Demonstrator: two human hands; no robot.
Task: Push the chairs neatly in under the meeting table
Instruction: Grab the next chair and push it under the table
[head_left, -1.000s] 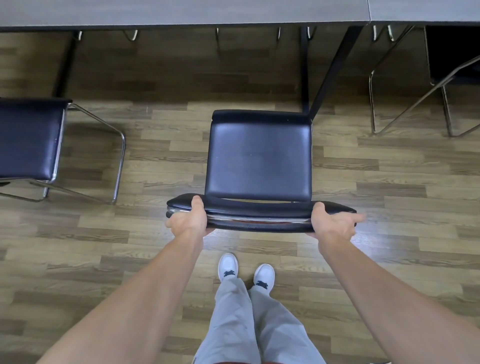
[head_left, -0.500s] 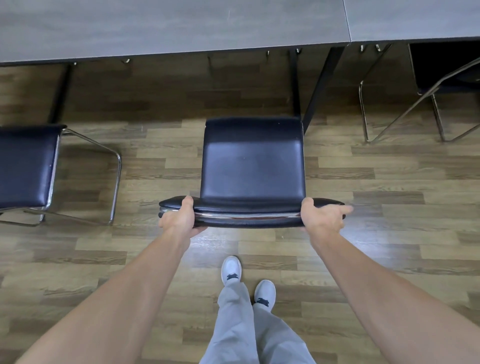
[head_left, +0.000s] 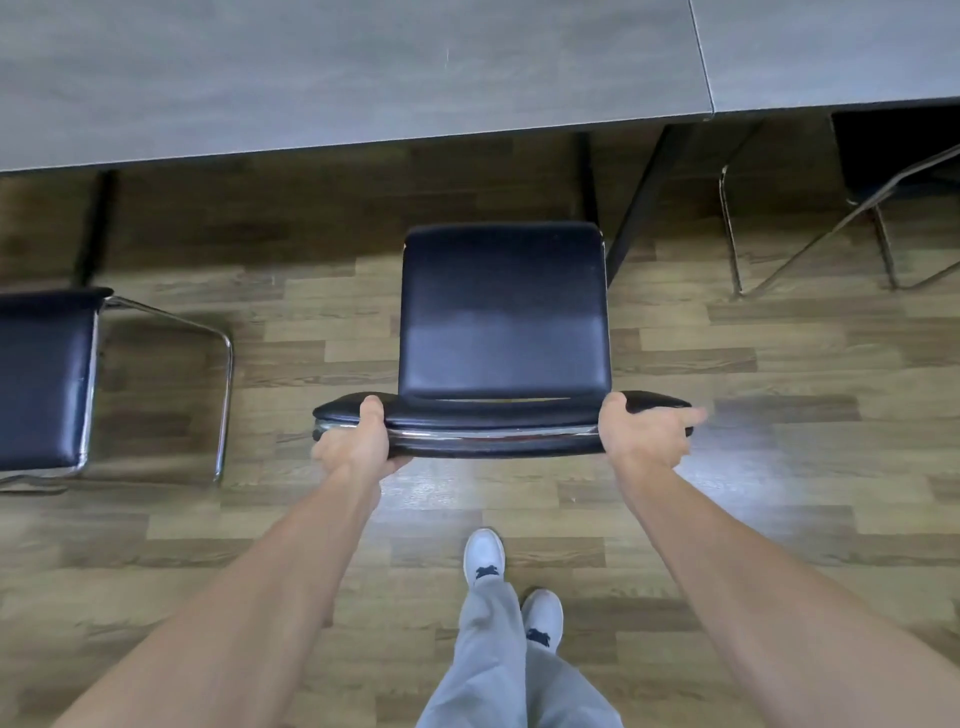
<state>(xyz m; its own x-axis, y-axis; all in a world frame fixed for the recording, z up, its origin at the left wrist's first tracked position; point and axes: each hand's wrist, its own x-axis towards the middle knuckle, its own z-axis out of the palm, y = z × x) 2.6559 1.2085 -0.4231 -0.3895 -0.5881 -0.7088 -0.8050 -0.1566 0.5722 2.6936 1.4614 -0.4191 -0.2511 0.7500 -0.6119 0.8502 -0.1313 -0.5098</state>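
The black chair (head_left: 504, 312) stands on the wooden floor (head_left: 779, 467), facing the near edge of the grey table (head_left: 337, 78). The front edge of its seat lies just short of the table's near edge, in the shadow below it; the rest of the seat is out in the open. A black table leg (head_left: 641, 205) slants down just beside the seat's front right corner.

The left hand (head_left: 358, 441) grips the left part of the chair's backrest top: the thumb lies over the top edge, and the fingers curl underneath. The right hand (head_left: 641, 434) holds the right part of the backrest top: the thumb lies over the top, and the forefinger points straight out along the backrest end. Its other fingers are hidden, so their state cannot be told.

A second black chair (head_left: 44, 379) stands at the left, well clear of the table edge. A third chair (head_left: 893, 156) at the right has its seat under the table.

Two white shoes (head_left: 511, 582) and grey trousers (head_left: 498, 665) show below the backrest.
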